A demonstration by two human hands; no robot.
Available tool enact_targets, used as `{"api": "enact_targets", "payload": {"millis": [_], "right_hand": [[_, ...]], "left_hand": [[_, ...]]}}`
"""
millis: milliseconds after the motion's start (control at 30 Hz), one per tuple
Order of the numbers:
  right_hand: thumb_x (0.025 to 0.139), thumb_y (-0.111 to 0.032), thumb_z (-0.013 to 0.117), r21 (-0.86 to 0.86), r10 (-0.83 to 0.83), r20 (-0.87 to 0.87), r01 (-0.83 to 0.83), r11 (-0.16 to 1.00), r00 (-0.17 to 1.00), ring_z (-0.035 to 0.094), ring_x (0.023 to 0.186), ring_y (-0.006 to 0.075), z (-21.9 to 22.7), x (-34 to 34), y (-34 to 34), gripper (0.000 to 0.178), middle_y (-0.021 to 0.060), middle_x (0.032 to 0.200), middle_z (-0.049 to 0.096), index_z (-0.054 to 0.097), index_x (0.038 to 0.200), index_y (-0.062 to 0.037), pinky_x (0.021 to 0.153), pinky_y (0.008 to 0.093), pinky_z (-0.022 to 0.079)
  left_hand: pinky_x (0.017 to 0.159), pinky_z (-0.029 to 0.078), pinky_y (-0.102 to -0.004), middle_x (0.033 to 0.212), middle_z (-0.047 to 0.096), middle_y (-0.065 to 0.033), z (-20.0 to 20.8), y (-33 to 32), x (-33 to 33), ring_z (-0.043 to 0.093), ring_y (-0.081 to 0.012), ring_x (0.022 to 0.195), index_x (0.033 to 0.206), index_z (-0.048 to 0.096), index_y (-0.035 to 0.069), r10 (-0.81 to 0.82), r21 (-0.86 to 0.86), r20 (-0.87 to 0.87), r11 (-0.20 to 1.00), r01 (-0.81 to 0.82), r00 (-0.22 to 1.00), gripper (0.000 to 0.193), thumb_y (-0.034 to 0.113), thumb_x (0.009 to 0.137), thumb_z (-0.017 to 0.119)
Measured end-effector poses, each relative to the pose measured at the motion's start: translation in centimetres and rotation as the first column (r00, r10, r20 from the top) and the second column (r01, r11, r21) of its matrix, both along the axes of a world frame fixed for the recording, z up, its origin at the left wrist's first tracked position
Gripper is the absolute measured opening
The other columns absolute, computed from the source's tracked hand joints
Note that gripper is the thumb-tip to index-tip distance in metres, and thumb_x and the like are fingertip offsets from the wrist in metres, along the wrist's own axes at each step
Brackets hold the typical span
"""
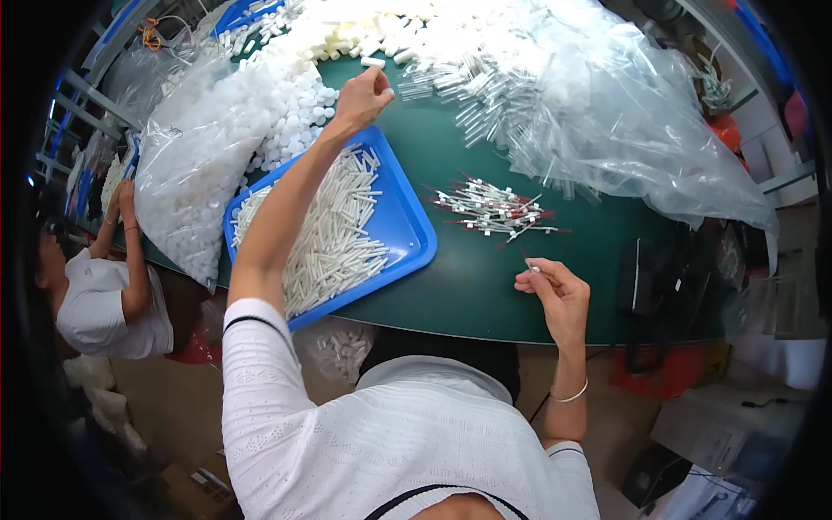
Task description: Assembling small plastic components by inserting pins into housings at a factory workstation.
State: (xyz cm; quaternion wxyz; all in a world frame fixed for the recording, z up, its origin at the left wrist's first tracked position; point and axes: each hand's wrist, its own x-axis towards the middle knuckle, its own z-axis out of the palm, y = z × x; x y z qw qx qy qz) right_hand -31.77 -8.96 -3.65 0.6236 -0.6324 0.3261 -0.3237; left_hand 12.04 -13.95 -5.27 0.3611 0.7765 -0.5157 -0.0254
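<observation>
My left hand (364, 98) reaches over the blue tray to the far side of the table, its fingers pinched together. Just beyond the fingertips is a white cylindrical plug (373, 62), at the edge of the pile; whether the fingers touch it I cannot tell. What sits in the pinch is hidden. Near the front edge, my right hand (562, 299) pinches a small white piece with a thin red wire (532, 268). Beyond it lies a loose heap of thin red-and-white wired pieces (494, 208) with small white tags.
The blue tray (420, 238) holds many short white tubes. White caps spill from a clear bag (186, 165) on the left. Clear tubes (485, 104) lie under a plastic bag (624, 130) at the far right. A co-worker (113, 295) sits at the left. A black device (646, 273) stands at right.
</observation>
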Motion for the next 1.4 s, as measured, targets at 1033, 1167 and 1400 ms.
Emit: {"api": "enact_targets", "payload": {"millis": [1033,1167,1400], "right_hand": [[0.086,-0.006,0.064,-0.473,0.072,-0.119,-0.120,0.873,0.990,0.061,0.058,0.0264,-0.4,4.1,6.6,0.005,0.0099,0.073,0.062,0.061,0.088,-0.0023,0.051,0.0334,0.047],[0.089,-0.009,0.062,-0.503,0.043,-0.060,-0.068,0.861,0.997,0.060,0.059,0.0280,-1.3,4.5,7.3,0.007,0.0113,0.074,0.061,0.061,0.090,-0.0023,0.052,0.0325,0.048],[0.091,-0.006,0.062,-0.130,0.177,0.129,-0.161,0.978,0.976,0.061,0.062,0.0156,-2.4,4.9,8.1,0.009,0.0069,0.078,0.064,0.063,0.095,0.0010,0.056,0.0264,0.048]], "left_hand": [[0.084,0.048,-0.0248,0.104,0.063,-0.0050,-0.6,20.6,-24.5,0.059,-0.0102,0.095,0.111,0.061,0.000,-0.312,-0.324,-0.943,0.941,0.103,-0.112,0.024,0.004,0.088,0.065],[0.087,0.046,-0.0257,0.108,0.055,-0.0059,-1.3,20.9,-26.0,0.056,-0.0122,0.098,0.107,0.060,-0.002,-0.449,-0.449,-0.893,0.893,0.012,-0.034,0.020,0.000,0.088,0.064],[0.084,0.045,-0.0272,0.112,0.053,-0.0086,-0.9,21.6,-25.5,0.054,-0.0133,0.096,0.108,0.062,-0.001,-0.504,-0.500,-0.860,0.863,0.073,0.076,0.022,0.002,0.086,0.066]]}}
